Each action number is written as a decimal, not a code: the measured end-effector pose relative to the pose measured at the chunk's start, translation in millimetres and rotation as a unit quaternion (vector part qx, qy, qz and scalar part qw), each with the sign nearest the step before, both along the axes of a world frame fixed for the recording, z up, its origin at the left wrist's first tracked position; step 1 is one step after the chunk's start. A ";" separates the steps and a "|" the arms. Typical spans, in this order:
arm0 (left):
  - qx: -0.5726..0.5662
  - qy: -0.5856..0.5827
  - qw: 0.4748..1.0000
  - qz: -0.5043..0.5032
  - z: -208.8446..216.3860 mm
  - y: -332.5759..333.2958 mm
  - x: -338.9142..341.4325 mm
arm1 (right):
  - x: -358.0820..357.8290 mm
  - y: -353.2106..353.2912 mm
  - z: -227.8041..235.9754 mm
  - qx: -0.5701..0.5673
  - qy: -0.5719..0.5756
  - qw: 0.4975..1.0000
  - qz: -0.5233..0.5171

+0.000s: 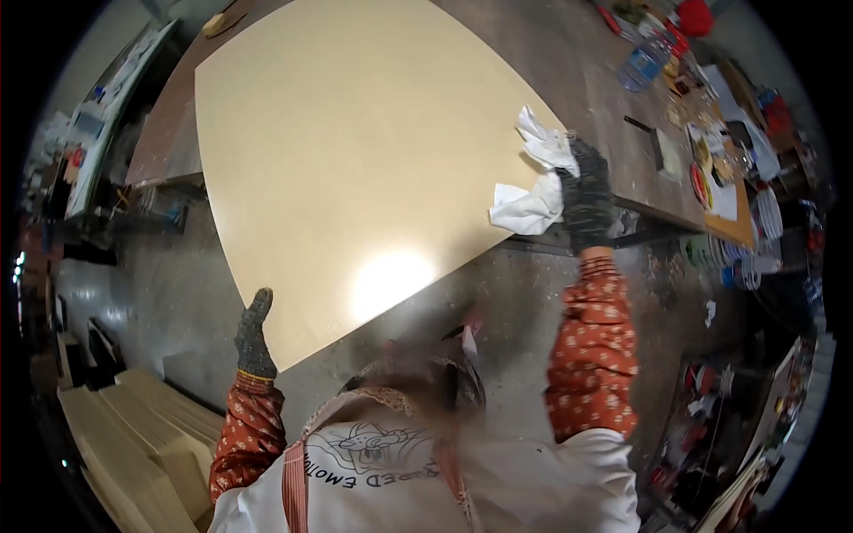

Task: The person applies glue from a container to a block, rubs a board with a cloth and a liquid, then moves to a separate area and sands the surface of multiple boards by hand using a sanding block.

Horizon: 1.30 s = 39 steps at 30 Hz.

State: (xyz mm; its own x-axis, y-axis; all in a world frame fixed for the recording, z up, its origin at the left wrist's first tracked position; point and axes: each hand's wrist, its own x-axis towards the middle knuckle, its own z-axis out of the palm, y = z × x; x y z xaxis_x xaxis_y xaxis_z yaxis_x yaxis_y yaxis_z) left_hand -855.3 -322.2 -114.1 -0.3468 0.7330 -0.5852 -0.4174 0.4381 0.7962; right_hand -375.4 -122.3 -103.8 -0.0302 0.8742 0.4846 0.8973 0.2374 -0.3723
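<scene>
A large pale, smooth board [355, 169] lies over a worktable, its near corner reaching past the table toward me. My left hand [256, 336], in a dark grey knitted glove, grips the board's left edge close to that corner; its fingers below are hidden. Out at the right edge, my right hand [588, 197], in the same kind of glove and slightly blurred, holds a crumpled white cloth [533, 209]. Loose ends of the cloth rest on the board's surface. Bright light reflects off the board's near part.
The brown worktable [604, 115] shows beyond the board. On its right are a clear plastic bottle [644, 64], a wide scraper [665, 151] and assorted clutter. Stacked pale boards [151, 435] stand at lower left. A long bench [115, 111] runs along the far left.
</scene>
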 end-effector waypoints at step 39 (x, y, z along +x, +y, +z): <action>0.222 0.336 0.870 -0.285 -15.3 -1.4 -40.2 | -189.4 -129.8 -16.7 -0.099 0.062 0.950 0.291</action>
State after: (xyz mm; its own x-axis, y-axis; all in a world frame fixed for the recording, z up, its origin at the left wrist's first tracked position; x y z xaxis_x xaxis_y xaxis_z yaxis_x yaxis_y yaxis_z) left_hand -895.5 -323.6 -129.4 -0.0078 0.9999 -0.0065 0.3917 0.0091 0.9200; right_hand -564.9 -252.1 -120.5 -0.4885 0.8019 0.3439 0.5822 0.5931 -0.5561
